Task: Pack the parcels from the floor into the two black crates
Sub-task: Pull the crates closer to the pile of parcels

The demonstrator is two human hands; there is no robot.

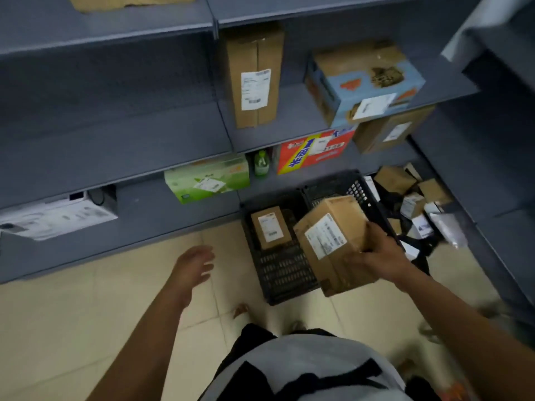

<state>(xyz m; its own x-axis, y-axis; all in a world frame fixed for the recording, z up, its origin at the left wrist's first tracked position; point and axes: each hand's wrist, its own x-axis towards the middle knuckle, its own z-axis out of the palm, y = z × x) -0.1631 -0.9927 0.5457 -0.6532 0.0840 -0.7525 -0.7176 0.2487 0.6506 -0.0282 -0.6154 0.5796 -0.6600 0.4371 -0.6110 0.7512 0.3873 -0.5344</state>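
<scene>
1. Shelving [115,134] in grey runs along the wall and carries boxes of its own. Those look like no part of this job, since the task names only floor parcels.
2. Crates come next: 2 black ones sit side by side on the tiled floor [72,308] against the bottom shelf. The near crate [278,273] shows a stretch of bare mesh. Most of the far crate [359,189] is hidden, so I cannot tell how full it is.
3. Loose parcels [411,198] lie heaped in the corner just beyond the far crate. Much is left, so the packing looks early.
4. One brown carton [333,235] with a white label hangs tilted in the air above the 2 crates. It is best levelled first, then lowered flat with its long side along a crate wall, not dropped.
5. A small labelled box [270,227] already lies flat at the far end of the near crate. Setting the carton snug beside it, on the bare mesh, would keep room for later parcels.
6. The right grip [382,253] is wrapped round the carton's near corner, which is a one-sided hold on a tilted load. The left grip [194,264] hovers spread and empty above the floor, and it could steady the carton's free end on the way down.
</scene>
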